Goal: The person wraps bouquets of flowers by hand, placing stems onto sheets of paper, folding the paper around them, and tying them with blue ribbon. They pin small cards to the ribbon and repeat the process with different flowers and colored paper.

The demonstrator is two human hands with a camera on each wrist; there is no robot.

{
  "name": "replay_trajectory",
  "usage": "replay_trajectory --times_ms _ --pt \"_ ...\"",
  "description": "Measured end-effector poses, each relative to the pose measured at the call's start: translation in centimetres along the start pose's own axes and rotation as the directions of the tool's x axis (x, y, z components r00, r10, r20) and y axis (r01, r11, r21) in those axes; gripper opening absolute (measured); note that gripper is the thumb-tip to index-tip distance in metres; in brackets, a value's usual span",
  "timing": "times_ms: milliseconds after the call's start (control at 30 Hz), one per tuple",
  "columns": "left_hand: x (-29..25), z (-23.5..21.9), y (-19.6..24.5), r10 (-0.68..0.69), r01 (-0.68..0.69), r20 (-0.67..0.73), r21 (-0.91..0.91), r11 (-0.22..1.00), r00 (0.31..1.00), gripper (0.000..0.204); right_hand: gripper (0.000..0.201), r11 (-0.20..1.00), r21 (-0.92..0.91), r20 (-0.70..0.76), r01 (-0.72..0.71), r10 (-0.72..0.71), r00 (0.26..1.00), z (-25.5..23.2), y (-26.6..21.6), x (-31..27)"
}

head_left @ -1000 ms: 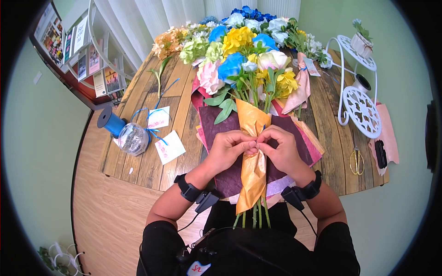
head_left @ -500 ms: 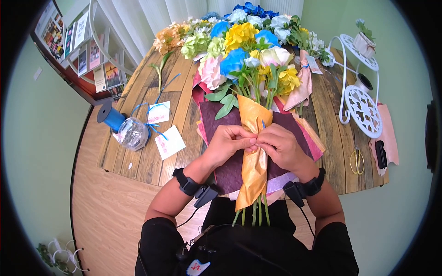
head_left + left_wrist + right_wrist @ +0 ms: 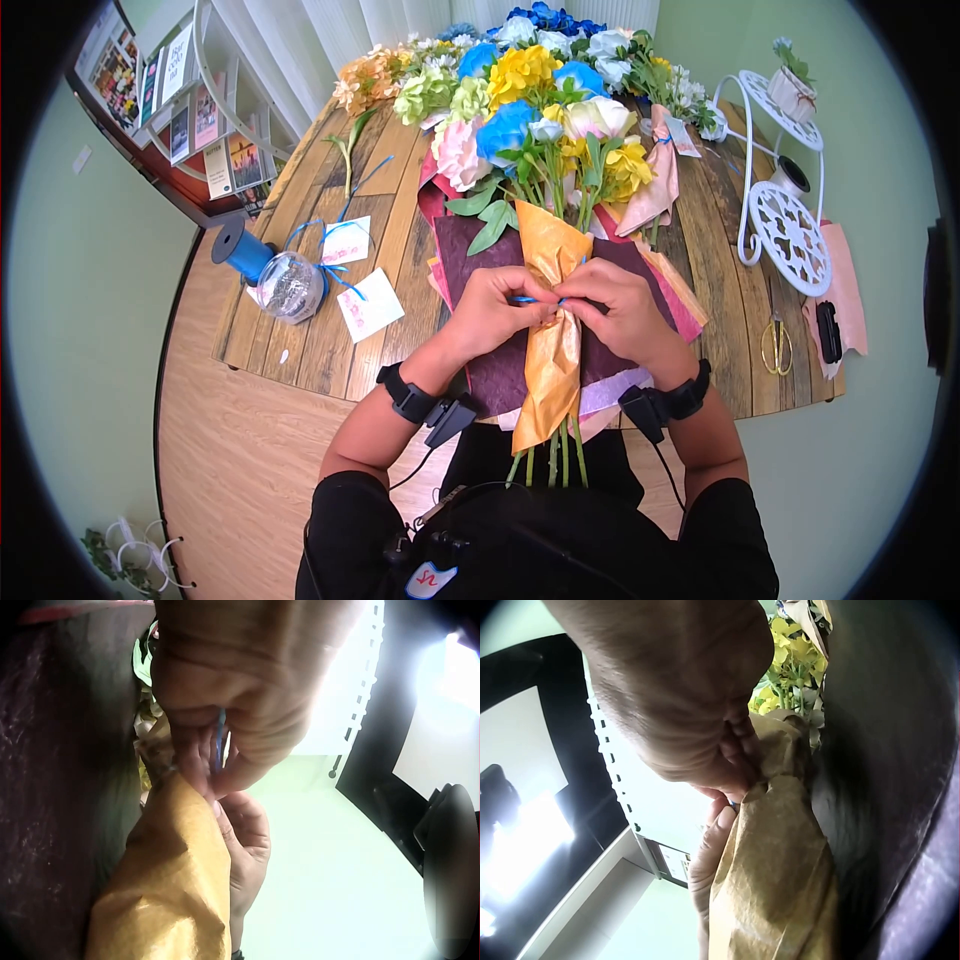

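Observation:
A flower bouquet with blue, yellow, pink and white blooms lies on the table, its lower stems wrapped in gold paper. Both hands meet at the gathered waist of this wrap. My left hand pinches a thin blue ribbon, which runs between its thumb and fingers. My right hand pinches the ribbon from the other side, fingertips close against the left ones; a short blue end shows above its knuckles. Bare green stems stick out below the paper. The knuckles hide most of the ribbon's crossing.
Dark purple wrapping sheets lie under the bouquet. To the left are a blue ribbon spool, a clear jar and white cards. Gold-handled scissors and a white metal stand are at right. More flowers fill the back.
The hands have drawn slightly apart at the paper's waist, and a stretch of blue ribbon now shows by the left fingers. The right hand has turned a little; the bouquet stays in place.

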State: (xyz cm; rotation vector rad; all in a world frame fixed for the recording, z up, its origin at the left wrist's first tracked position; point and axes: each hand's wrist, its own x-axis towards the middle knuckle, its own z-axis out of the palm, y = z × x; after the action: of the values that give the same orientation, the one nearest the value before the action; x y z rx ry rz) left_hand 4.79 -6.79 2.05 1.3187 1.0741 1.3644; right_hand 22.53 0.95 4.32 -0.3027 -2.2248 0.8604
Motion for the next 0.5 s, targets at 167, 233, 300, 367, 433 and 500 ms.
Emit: replay_trajectory --times_ms 167,233,300,367,433,500 --pt "-0.1 0.2 1.4 0.241 -0.235 0.034 0.396 0.888 0.970 0.008 0.015 1.000 -0.014 -0.002 0.021 -0.021 1.000 0.3 0.2 -0.1" --pt "-0.2 0.3 1.7 0.338 -0.313 0.046 0.510 0.801 0.940 0.010 0.011 0.998 -0.055 0.000 0.025 -0.025 1.000 0.4 0.1 0.0" --pt "-0.2 0.3 1.4 0.392 -0.358 0.067 0.570 0.740 0.918 0.010 0.011 0.992 -0.106 -0.009 0.062 -0.063 0.998 0.5 0.0 0.3" --pt "-0.2 0.3 1.3 0.442 -0.400 0.097 0.624 0.671 0.892 0.011 0.011 0.983 -0.158 -0.020 0.096 -0.100 0.995 0.5 0.1 0.5" --pt "-0.3 0.3 1.3 0.491 -0.441 0.170 0.737 0.512 0.855 0.012 0.012 0.978 -0.179 -0.014 0.105 -0.109 0.994 0.6 0.6 0.4" --pt "-0.2 0.4 1.2 0.526 -0.468 0.201 0.765 0.443 0.826 0.013 0.012 0.988 -0.145 -0.019 0.047 -0.051 0.999 0.6 0.1 0.4"
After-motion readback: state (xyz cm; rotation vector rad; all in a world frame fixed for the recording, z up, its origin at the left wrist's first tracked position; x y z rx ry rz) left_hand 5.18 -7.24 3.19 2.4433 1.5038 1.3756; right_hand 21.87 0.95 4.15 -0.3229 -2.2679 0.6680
